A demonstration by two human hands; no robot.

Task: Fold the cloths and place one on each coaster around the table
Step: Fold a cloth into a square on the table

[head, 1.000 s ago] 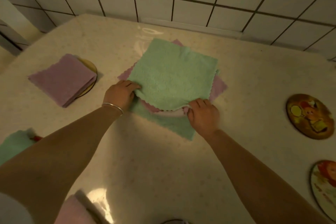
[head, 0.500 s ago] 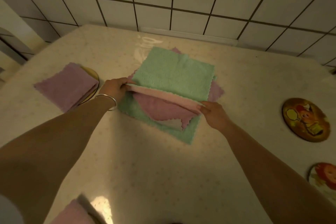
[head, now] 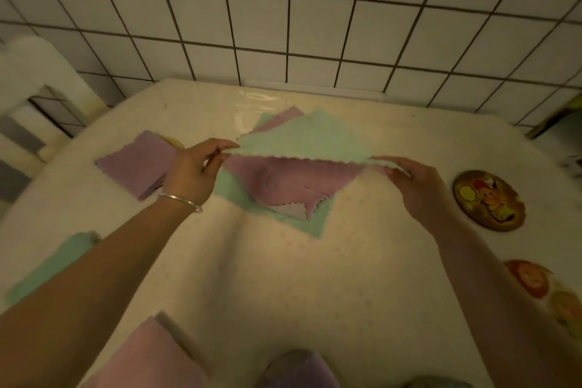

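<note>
Head view: the left hand point(head: 192, 173) pinches the near-left corner of the green cloth point(head: 305, 142) between thumb and fingertips. The right hand point(head: 415, 186) pinches the near-right corner the same way. The cloth's near edge is raised and stretched taut between both hands; its far part rests on the cloth pile point(head: 283, 189) at the centre of the table point(head: 283, 277). The pile shows a pink cloth over a green one. A folded purple cloth point(head: 138, 164) lies on a coaster left of the left hand. Two bare coasters sit at the right: one point(head: 488, 200) near the right hand, another point(head: 529, 280) closer to the near edge. A bracelet point(head: 181, 201) circles the left wrist.
</note>
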